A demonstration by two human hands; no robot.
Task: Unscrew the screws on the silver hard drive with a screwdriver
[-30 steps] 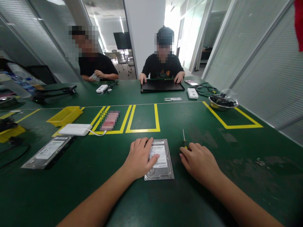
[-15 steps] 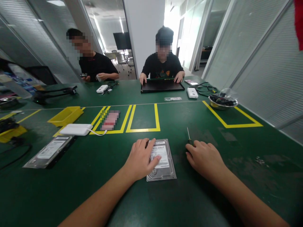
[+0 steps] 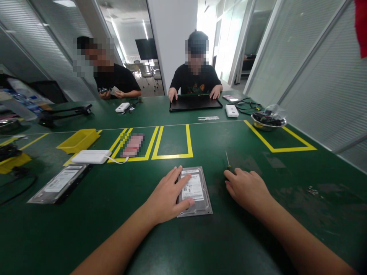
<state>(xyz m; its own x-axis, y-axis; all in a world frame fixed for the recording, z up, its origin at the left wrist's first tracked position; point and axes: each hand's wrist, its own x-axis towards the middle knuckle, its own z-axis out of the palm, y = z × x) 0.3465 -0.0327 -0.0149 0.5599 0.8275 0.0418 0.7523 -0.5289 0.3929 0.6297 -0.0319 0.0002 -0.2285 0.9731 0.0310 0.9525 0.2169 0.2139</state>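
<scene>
Hands [image 3: 169,194] [image 3: 246,189] partly hide drive [image 3: 197,189], screwdriver [image 3: 228,164].

A hard drive [image 3: 195,191] lies flat on the green table [image 3: 258,236], label up. The left hand [image 3: 169,196] rests on the drive's left side, fingers spread across the label. Just right of the drive, the right hand [image 3: 248,188] lies palm down over a small screwdriver [image 3: 228,162], whose thin shaft pokes out beyond the fingertips. Well left of the drive sits a second drive [image 3: 59,183], beside a white box [image 3: 91,156]. Beyond the drive, 2 people sit at the table's far edge.
</scene>
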